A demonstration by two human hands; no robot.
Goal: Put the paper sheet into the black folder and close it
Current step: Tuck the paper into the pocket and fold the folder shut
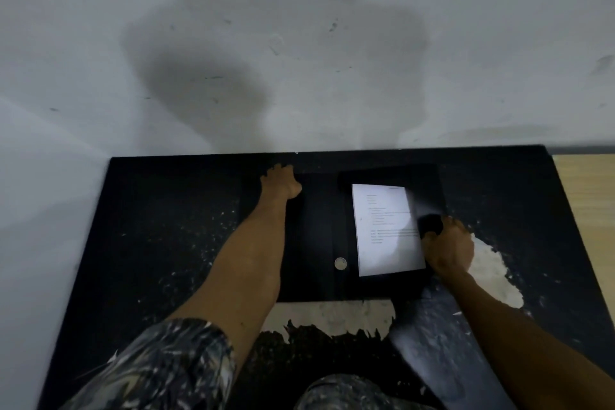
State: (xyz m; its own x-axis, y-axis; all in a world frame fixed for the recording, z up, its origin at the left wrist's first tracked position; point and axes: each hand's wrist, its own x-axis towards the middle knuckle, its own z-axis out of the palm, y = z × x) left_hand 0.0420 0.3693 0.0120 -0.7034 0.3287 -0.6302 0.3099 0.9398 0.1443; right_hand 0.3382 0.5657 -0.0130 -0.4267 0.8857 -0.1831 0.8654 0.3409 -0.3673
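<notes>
The paper sheet (pixel 387 230) lies on the right half of the open black folder (pixel 319 236), which is spread flat on a worn black table (pixel 173 226). The right hand (pixel 447 248) sits curled at the sheet's right edge, fingers closed around a dark, blurred piece there. The left arm reaches straight out, the left hand (pixel 281 181) gripping the folder's far left corner.
</notes>
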